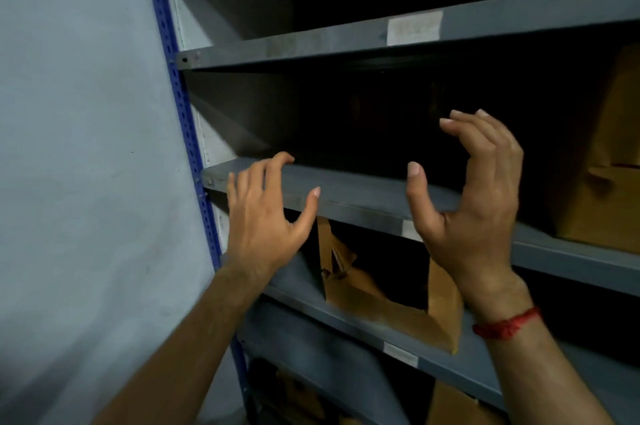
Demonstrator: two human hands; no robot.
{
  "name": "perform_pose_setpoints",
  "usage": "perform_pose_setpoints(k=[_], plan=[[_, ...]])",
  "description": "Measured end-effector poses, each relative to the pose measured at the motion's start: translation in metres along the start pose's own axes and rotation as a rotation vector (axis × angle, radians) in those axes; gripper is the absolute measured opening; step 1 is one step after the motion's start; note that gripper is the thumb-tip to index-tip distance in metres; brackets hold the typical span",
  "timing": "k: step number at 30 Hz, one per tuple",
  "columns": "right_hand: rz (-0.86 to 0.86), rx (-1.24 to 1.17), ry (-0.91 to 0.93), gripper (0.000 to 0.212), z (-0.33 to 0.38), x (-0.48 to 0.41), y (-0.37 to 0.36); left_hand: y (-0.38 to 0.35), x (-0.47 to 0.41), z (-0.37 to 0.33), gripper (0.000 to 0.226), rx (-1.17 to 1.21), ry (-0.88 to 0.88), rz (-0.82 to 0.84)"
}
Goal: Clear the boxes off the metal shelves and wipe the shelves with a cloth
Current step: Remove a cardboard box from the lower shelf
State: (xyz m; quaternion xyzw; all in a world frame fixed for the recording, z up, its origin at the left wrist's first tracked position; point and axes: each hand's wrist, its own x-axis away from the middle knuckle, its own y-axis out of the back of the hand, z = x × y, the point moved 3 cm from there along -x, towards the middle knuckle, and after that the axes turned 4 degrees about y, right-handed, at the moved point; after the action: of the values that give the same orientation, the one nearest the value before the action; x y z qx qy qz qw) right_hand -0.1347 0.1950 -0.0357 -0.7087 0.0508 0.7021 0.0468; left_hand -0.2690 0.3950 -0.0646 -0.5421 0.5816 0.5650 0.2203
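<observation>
Both hands are up at the middle shelf (363,189) and neither one is carrying anything. My left hand (266,220) has its grip apart, fingers spread, and its fingertips (287,158) are right at the front lip of that shelf; touching it, I'd say, though I can't be sure. My right hand (474,203), the one with the red thread (505,324) at the wrist, is raised in front of the dark bay, fingers loosely curled with the thumb standing off them, holding nothing.

Where are the boxes? One tall cardboard box (602,161) stands on this same shelf, off to my right. An open box (398,313) sits on the lower shelf (304,307) just below my hands, and more cardboard (450,404) shows at the very bottom. The stretch of shelf straight ahead is too dark for me to tell what lies in it.

So I judge I'm in the clearing step, with plenty of boxes left, and no cloth anywhere in sight, so wiping is some way off. The next move, as I read it, calls for both hands to reach right, take the tall box by its two sides and draw it out level past the lip
</observation>
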Motion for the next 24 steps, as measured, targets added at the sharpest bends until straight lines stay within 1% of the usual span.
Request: perform_pose_setpoints(k=[3,6,9,12,14,17,19,20,21,22,24], plan=[[0.035,0.039,-0.048,0.043,0.013,0.017,-0.024,-0.020,0.002,0.036,0.051,0.083,0.019,0.047],[0.064,0.077,-0.099,0.042,0.018,0.034,-0.035,-0.044,0.007,0.060,0.045,0.195,0.073,0.150],[0.105,0.109,-0.169,0.036,0.014,0.054,-0.039,-0.069,0.013,0.074,0.040,0.206,0.172,0.273],[0.142,0.133,-0.242,0.022,0.004,0.080,-0.038,-0.096,0.019,0.083,0.041,0.192,0.259,0.409],[0.186,0.145,-0.303,0.019,-0.005,0.102,-0.034,-0.114,0.024,0.085,0.049,0.206,0.328,0.523],[0.237,0.193,-0.452,0.029,-0.020,0.135,-0.027,-0.140,0.030,0.086,0.074,0.256,0.437,0.722],[0.252,0.220,-0.615,0.031,-0.031,0.154,-0.025,-0.153,0.028,0.086,0.083,0.293,0.497,0.803],[0.258,0.235,-0.704,0.028,-0.038,0.161,-0.024,-0.159,0.026,0.086,0.081,0.312,0.518,0.823],[0.269,0.258,-0.784,0.026,-0.047,0.168,-0.025,-0.165,0.024,0.085,0.075,0.337,0.540,0.834],[0.286,0.280,-0.852,0.029,-0.055,0.173,-0.026,-0.170,0.022,0.083,0.066,0.369,0.567,0.838],[0.320,0.277,-0.973,0.046,-0.072,0.179,-0.031,-0.180,0.021,0.080,0.052,0.436,0.643,0.833]])
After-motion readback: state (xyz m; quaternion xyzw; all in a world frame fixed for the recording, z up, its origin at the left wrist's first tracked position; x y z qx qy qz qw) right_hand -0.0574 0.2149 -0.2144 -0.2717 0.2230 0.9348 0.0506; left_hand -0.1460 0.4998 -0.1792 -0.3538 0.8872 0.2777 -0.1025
